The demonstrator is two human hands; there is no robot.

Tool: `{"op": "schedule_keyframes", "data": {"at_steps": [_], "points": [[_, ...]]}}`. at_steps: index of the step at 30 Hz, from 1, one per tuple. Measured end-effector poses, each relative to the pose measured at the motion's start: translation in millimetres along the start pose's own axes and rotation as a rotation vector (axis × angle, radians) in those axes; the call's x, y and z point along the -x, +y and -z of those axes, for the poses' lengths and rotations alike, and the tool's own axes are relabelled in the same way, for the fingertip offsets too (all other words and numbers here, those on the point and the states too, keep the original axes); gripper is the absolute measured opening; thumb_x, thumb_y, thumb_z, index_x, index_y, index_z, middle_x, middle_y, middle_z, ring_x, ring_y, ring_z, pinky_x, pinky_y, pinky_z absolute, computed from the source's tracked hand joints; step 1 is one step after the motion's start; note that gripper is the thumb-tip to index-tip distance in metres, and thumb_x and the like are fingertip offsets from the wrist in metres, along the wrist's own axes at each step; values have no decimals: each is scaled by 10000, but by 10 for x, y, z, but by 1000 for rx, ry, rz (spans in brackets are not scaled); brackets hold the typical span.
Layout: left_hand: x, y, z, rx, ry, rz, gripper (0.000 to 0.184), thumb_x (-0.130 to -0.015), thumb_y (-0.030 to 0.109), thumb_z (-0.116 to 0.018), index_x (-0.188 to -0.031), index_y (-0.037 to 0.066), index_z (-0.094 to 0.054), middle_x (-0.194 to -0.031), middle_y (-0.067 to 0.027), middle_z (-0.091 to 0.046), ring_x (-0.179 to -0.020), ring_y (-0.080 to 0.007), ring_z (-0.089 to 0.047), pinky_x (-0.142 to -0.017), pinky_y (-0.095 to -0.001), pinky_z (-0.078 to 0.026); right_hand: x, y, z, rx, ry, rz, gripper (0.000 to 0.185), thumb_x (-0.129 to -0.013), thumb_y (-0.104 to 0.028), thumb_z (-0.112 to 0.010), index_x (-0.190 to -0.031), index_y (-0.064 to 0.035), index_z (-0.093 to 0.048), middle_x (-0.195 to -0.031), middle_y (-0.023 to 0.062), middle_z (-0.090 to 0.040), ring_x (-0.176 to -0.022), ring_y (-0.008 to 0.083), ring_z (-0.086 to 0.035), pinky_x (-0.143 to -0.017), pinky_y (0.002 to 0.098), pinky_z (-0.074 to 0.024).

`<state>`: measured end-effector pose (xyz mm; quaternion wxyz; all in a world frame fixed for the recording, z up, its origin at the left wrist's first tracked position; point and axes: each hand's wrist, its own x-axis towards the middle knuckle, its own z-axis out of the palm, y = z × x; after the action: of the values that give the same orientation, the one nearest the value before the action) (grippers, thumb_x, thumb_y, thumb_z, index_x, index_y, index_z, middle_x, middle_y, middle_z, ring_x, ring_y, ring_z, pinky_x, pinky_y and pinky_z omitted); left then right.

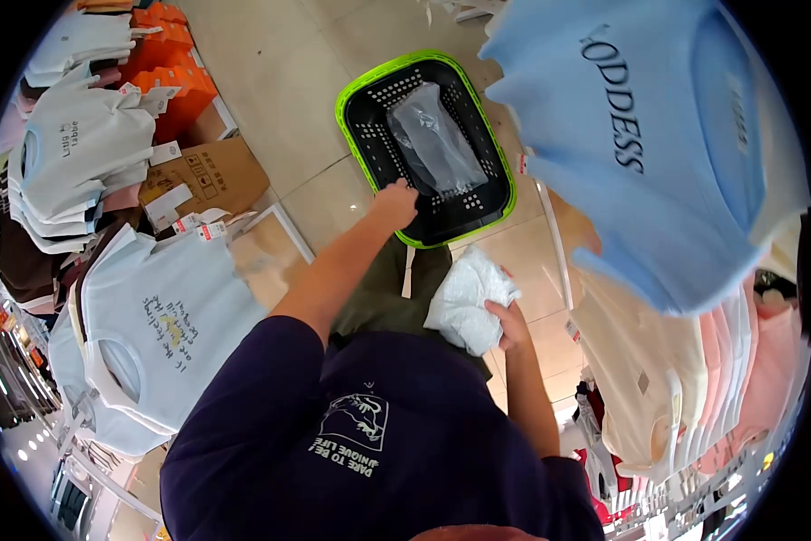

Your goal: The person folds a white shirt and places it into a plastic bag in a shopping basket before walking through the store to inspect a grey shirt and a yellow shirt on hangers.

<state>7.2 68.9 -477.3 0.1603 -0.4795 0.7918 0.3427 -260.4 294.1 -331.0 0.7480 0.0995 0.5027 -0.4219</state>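
My left hand [395, 204] reaches over the near left rim of a black basket [369, 135] with a bright green edge. Its fingers are curled closed, and I cannot make out what is in them. Inside the basket lies a clear plastic bag [437, 140], just beyond those fingers; whether they touch it is unclear. In front of my body, my right hand [509, 326] grips the right side of a crumpled white plastic bag [467, 302].
Pale T-shirts [175, 316] hang on racks at my left, near a cardboard box [211, 180] and orange boxes [175, 81]. Close on my right hang a blue T-shirt [622, 180] and cream shirts [640, 361]. Tiled floor [270, 72] lies beyond the basket.
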Motion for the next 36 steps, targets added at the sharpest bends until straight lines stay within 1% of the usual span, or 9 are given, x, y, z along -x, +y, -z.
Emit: {"op": "schedule_keyframes", "data": {"at_steps": [7, 14, 20, 22, 25, 29, 31, 34, 36], "points": [[-822, -209, -481, 162, -48, 133, 531, -819, 289, -800, -1274, 87, -616, -1219, -223, -587, -1075, -427, -652, -918, -488, -561, -173, 565, -109, -179, 96, -80, 822, -869, -46, -684, -1595, -114, -306, -1505, 143, -509, -1355, 332, -530, -1099, 477, -484], [-1672, -777, -404, 117, 5, 289, 430, -859, 231, -754, -1249, 79, -657, -1416, -218, -484, -1156, -386, -617, -948, -456, -553, -445, 845, -58, -165, 201, -206, 661, -920, -115, -641, -1529, -29, -399, -1382, 159, -612, -1222, 328, -631, -1019, 459, -533], [-2057, -394, -421, -341, -236, -244, 304, -889, 89, -663, -1176, 84, -765, -1679, -141, -242, -1196, -327, -610, -948, -420, -540, -486, 813, 22, -220, 311, -290, 625, -890, -87, -658, -1482, -16, -468, -1320, 162, -647, -1171, 328, -652, -997, 440, -546], [-2212, -199, -656, -357, -393, -258, 622, -903, 123, -671, -1482, 92, -445, -1525, -161, -468, -1188, -305, -618, -977, -398, -513, -497, 799, 54, -258, 309, -304, 640, -881, -58, -661, -1488, -22, -460, -1330, 160, -643, -1184, 326, -651, -1016, 450, -537], [-2348, -86, -986, -379, -479, -286, 904, -917, 156, -678, -1654, 86, -160, -1361, -153, -643, -1179, -291, -633, -991, -378, -492, -482, 836, 65, -263, 344, -293, 613, -876, -50, -661, -1465, -28, -493, -1303, 157, -661, -1168, 324, -660, -1019, 449, -537], [-2617, -263, -1610, -154, -311, -140, 722, -919, 165, -682, -1556, 27, -371, -1287, -156, -674, -1179, -293, -646, -966, -386, -499, -473, 804, -39, -287, 334, -271, 621, -869, -55, -679, -1464, -38, -500, -1309, 141, -664, -1179, 314, -658, -1023, 444, -535], [-2515, -325, -1363, -327, -293, -334, 382, -894, 129, -663, -1255, 4, -659, -1250, -188, -678, -1152, -334, -656, -915, -408, -553, -487, 818, -34, -265, 337, -260, 633, -868, -63, -683, -1471, -39, -493, -1314, 139, -662, -1185, 313, -655, -1025, 444, -533], [-2520, -482, -1126, -115, -242, -327, 392, -831, 173, -704, -1159, -43, -702, -1325, -155, -657, -1130, -329, -673, -919, -407, -555, -457, 854, -44, -242, 330, -262, 658, -856, -63, -688, -1481, -39, -484, -1320, 141, -658, -1195, 317, -649, -1031, 447, -528], [-2338, -594, -589, 216, 0, -378, 285, -796, 194, -706, -1023, 26, -744, -1136, -152, -711, -989, -370, -691, -831, -436, -573, -439, 836, -61, -242, 308, -244, 677, -844, -55, -689, -1488, -39, -478, -1325, 140, -655, -1201, 322, -645, -1040, 448, -521]]}}
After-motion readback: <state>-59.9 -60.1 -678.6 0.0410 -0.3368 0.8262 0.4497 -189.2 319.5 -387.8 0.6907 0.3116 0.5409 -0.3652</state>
